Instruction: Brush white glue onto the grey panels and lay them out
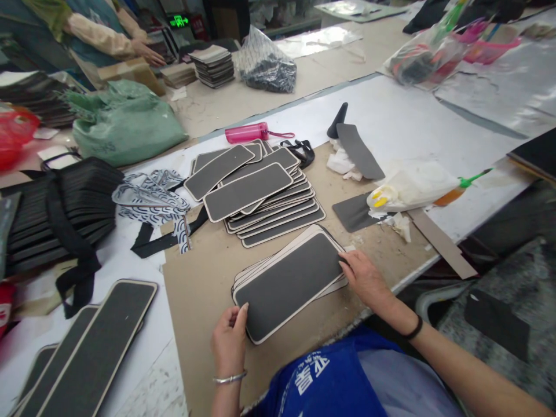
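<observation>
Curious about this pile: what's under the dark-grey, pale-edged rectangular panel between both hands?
Under the panel, thin, flat, pale pieces show past its edges. It covers the rest, so their number can't be told.

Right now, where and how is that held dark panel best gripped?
I'd grip the dark panel by both short ends, from left and right: its long, flat, thin shape suits edge pinches. The left hand and right hand are there.
</observation>
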{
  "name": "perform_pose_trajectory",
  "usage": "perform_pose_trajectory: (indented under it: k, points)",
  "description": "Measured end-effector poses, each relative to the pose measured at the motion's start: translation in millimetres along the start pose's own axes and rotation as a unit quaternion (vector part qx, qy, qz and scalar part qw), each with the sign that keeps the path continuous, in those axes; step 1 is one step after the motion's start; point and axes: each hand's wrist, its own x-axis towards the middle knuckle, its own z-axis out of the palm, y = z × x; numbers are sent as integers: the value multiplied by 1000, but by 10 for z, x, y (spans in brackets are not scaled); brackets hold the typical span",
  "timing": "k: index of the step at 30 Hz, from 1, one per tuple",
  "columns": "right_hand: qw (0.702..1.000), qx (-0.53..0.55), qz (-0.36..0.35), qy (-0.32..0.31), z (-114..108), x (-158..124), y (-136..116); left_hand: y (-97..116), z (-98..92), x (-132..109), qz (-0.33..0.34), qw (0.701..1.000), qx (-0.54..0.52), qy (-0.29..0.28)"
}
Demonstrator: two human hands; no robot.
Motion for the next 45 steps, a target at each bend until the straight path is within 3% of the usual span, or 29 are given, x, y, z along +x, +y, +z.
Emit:
perform_pose_trajectory:
  k: [10,25,34,40,45]
  points:
    - [998,9,-42,34,44,46,78,-162,87,38,23,999,-28,18]
    - [998,6,-41,46,70,75,153,-268,166,48,11,995,-67,72]
    - [998,44,-6,35,72,52,121,-230,126,31,-21,992,-110,65]
    - [995,81,46,38,83,43,81,-166,85,44,-45,994,-85,50]
    - [986,129,99,47,103,44,80,-248,105,72,-42,996,-63,47]
